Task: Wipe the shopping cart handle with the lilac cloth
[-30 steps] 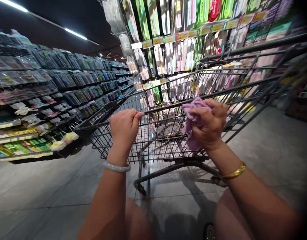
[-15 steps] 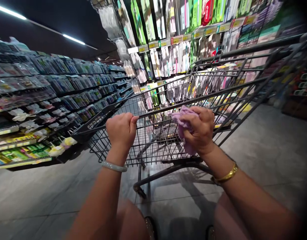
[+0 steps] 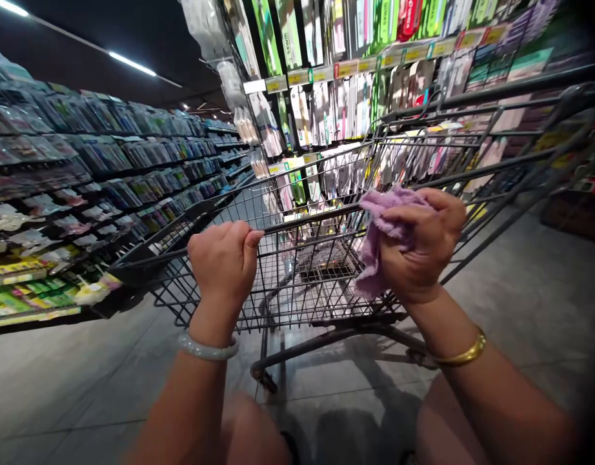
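Note:
A dark metal shopping cart (image 3: 297,310) stands side-on before me, its wire basket between my arms and the shelves. My left hand (image 3: 222,258) is wrapped round the cart's top side rail, thumb lying along it. Farther right on the same rail, my right hand (image 3: 423,242) is closed round a bunched purple cloth (image 3: 372,248), which wraps over the rail and hangs down against the basket wires. The rail under the cloth is hidden.
Lit shelving with hanging packets (image 3: 321,110) rises just behind the cart. Another long shelf (image 3: 108,161) runs back along the left. The cart's wheel (image 3: 264,380) rests on the grey tiled floor (image 3: 181,407), near my knees.
My right hand and the purple cloth have slid right along the rail. My left hand still grips the rail, slightly farther left in view.

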### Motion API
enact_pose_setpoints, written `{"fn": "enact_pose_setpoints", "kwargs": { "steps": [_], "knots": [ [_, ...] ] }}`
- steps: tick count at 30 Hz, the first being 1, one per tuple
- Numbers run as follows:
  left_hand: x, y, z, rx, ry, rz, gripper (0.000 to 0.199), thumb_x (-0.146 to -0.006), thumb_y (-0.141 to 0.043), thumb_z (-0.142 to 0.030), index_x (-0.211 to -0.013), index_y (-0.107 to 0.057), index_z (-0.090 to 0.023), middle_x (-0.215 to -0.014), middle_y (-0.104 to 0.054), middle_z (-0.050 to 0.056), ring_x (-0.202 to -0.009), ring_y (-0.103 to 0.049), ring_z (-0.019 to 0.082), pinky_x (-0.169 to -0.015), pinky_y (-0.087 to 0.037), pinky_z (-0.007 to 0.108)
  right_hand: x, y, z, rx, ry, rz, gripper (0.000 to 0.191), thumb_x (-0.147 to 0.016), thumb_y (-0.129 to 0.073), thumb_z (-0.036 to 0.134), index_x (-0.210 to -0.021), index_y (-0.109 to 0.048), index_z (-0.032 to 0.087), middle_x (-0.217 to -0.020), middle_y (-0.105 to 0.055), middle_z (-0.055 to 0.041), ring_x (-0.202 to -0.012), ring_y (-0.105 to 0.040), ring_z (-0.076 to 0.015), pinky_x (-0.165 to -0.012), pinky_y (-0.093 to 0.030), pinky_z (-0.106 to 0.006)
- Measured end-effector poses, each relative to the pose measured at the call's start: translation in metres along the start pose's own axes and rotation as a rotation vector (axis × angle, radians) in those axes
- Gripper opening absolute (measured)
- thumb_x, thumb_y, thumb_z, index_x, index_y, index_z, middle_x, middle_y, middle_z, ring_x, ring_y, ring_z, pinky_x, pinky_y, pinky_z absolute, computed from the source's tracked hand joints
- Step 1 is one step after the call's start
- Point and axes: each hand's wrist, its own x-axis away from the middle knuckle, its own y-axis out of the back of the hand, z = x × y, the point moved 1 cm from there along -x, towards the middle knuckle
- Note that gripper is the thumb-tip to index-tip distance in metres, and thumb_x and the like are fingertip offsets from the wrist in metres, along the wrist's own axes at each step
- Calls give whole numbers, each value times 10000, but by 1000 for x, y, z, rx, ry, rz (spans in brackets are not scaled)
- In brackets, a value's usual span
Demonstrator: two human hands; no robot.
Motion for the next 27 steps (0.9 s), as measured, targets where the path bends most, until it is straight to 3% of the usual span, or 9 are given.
{"fn": "enact_pose_setpoints", "kwargs": {
  "steps": [2, 4, 7, 11, 14, 18, 21, 25, 27],
  "knots": [
    [0, 0, 0, 4, -1, 4, 492, -1029, -256, -542, -707, -464, -232, -654, -511, 18, -664, -456, 214, -645, -212, 368, 8, -5, 5, 13, 56, 35, 276, -753, -743, 219, -1008, -656, 279, -1171, -562, -39, -1111, -574, -233, -930, -496, -449],
    [-1, 0, -1, -1, 1, 16, 501, -1030, -249, -543, -711, -476, -230, -651, -509, 17, -663, -459, 210, -646, -219, 366, 16, -10, 11, 17, 206, 76, 335, -735, -765, 203, -1029, -654, 317, -1162, -589, -1, -1093, -575, -202, -910, -499, -410],
    [-1, 0, -1, -19, 5, 34, 508, -1030, -243, -551, -718, -483, -228, -651, -506, 15, -673, -470, 210, -647, -227, 366, 13, -9, 5, 7, 334, 88, 397, -733, -779, 203, -1069, -655, 375, -1152, -619, 39, -1051, -594, -163, -900, -502, -374],
    [0, 1, -1, -14, 4, 38, 512, -1030, -234, -551, -732, -494, -228, -668, -523, 18, -688, -486, 209, -653, -241, 367, -10, 4, -22, -7, 102, -39, 304, -750, -744, 205, -1038, -671, 272, -1135, -583, -41, -1085, -588, -206, -942, -513, -430],
    [0, 2, -1, -19, -2, 34, 518, -1030, -226, -555, -730, -493, -229, -664, -516, 19, -684, -482, 210, -652, -243, 369, -14, 6, -21, 43, 9, -97, 231, -765, -709, 202, -990, -664, 227, -1130, -572, -64, -1114, -574, -237, -953, -498, -477],
    [0, 3, -1, -25, -13, 36, 508, -1033, -233, -546, -735, -496, -229, -667, -517, 22, -691, -484, 214, -654, -242, 372, -8, -3, 1, 49, 179, 6, 312, -729, -763, 211, -1012, -660, 294, -1188, -589, -8, -1088, -581, -201, -911, -504, -415],
    [0, 5, -2, -30, -15, 44, 502, -1034, -236, -543, -736, -491, -230, -674, -527, 23, -701, -490, 217, -655, -239, 372, -13, 1, -4, 34, 280, 5, 329, -726, -787, 230, -1023, -671, 309, -1140, -603, -6, -1066, -588, -178, -911, -513, -375],
    [-1, 5, -4, -40, -15, 62, 495, -1034, -238, -545, -741, -484, -232, -676, -519, 17, -694, -483, 214, -651, -237, 368, -30, 17, -32, 40, -3, -126, 212, -792, -691, 164, -1000, -676, 199, -1055, -602, -79, -1105, -587, -228, -965, -492, -433],
    [-1, 5, -6, -46, -13, 61, 493, -1034, -240, -545, -735, -476, -232, -672, -509, 15, -686, -475, 213, -648, -233, 366, -32, 20, -33, 45, -61, -167, 170, -804, -658, 145, -971, -672, 168, -993, -606, -88, -1110, -582, -243, -979, -480, -455]
  ]
}}
